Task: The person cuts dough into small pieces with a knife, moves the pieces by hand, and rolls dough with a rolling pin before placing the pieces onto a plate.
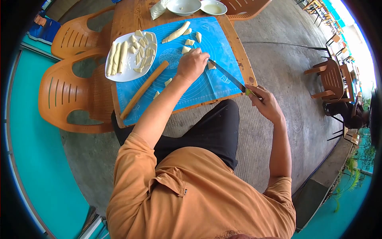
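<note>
My right hand (pixel 266 102) grips a knife (pixel 229 75) by its green handle, beyond the right front corner of the blue baking mat (pixel 195 85). The blade points up and left, its tip close by the fingers of my left hand (pixel 193 63). That hand is closed over the mat; whatever its fingers hold is hidden. A cut dough piece (pixel 211 65) lies just right of it, partly behind the blade. Beyond the hand are a dough roll (pixel 176 32) and several cut pieces. Two small bits, one of them a dough piece (pixel 168 82), lie near my left forearm.
A white plate (pixel 132 71) with dough strips and cut pieces stands on the left. A wooden rolling pin (pixel 144 90) lies diagonally beside it. At the table's far edge are a plastic bag (pixel 159 10), a bowl (pixel 184 7) and a dish (pixel 213 7). Orange chairs (pixel 75 91) flank the left side.
</note>
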Available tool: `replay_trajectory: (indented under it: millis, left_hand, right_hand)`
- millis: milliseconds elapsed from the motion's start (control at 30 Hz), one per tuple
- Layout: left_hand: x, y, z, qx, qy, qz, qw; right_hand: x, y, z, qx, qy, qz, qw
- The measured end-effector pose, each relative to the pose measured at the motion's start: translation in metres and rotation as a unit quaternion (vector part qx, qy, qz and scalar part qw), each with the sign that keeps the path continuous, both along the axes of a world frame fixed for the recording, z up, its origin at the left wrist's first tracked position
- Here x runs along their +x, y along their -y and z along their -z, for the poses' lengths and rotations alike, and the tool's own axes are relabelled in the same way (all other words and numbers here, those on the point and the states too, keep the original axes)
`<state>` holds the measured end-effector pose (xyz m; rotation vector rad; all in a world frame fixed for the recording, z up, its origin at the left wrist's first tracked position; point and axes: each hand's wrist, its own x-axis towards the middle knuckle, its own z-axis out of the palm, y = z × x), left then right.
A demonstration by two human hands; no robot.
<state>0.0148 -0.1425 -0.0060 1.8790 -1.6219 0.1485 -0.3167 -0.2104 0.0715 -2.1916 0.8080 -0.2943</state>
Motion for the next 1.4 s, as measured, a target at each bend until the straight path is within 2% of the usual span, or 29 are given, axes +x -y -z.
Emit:
replay_trajectory:
  millis: [267,367,433,567,633,733,867,1100,1167,1233,1267,1333,1400]
  left_hand:
    - [-0.004,-0.006,0.0,0.004,-0.005,-0.005,1.0]
    - [-0.01,-0.01,0.002,-0.038,0.001,-0.017,0.999]
    - [-0.013,-0.011,0.003,0.017,0.001,-0.044,0.999]
    - [-0.014,-0.015,0.007,0.021,0.053,-0.01,0.998]
    - [-0.018,-0.011,0.012,-0.015,0.061,0.032,0.998]
    - [-0.019,-0.006,0.017,0.001,0.062,0.068,0.996]
    - [-0.022,-0.001,0.016,0.069,0.081,0.058,0.993]
    - [-0.025,0.006,0.023,0.061,0.093,0.047,0.993]
    - [-0.027,0.005,0.024,0.027,0.087,0.053,0.994]
    - [-0.029,0.005,0.023,0.013,0.09,0.053,0.994]
    - [-0.03,0.003,0.022,0.0,0.091,0.054,0.994]
    - [-0.034,0.001,0.019,-0.005,0.094,0.052,0.994]
    - [-0.039,-0.003,0.017,-0.038,0.074,0.046,0.995]
  right_hand:
    - [0.001,-0.004,-0.004,0.026,-0.005,0.012,1.0]
    - [0.0,-0.003,-0.003,0.046,0.019,0.027,0.998]
    - [0.0,-0.001,0.003,0.031,0.023,0.055,0.998]
    - [0.012,-0.003,0.016,0.042,0.039,0.111,0.992]
    - [0.02,-0.001,0.034,0.003,0.043,0.143,0.989]
    - [0.034,0.002,0.057,0.018,0.07,0.183,0.981]
    - [0.053,-0.001,0.059,-0.018,0.066,0.198,0.978]
    - [0.063,0.008,0.079,-0.026,0.069,0.223,0.972]
    - [0.062,0.01,0.09,-0.033,0.073,0.223,0.971]
    - [0.06,0.015,0.106,-0.119,0.106,0.196,0.968]
    - [0.061,0.014,0.103,-0.117,0.106,0.193,0.968]
    - [0.064,0.01,0.099,-0.024,0.1,0.236,0.966]
    - [0.062,0.013,0.104,-0.011,0.094,0.236,0.967]
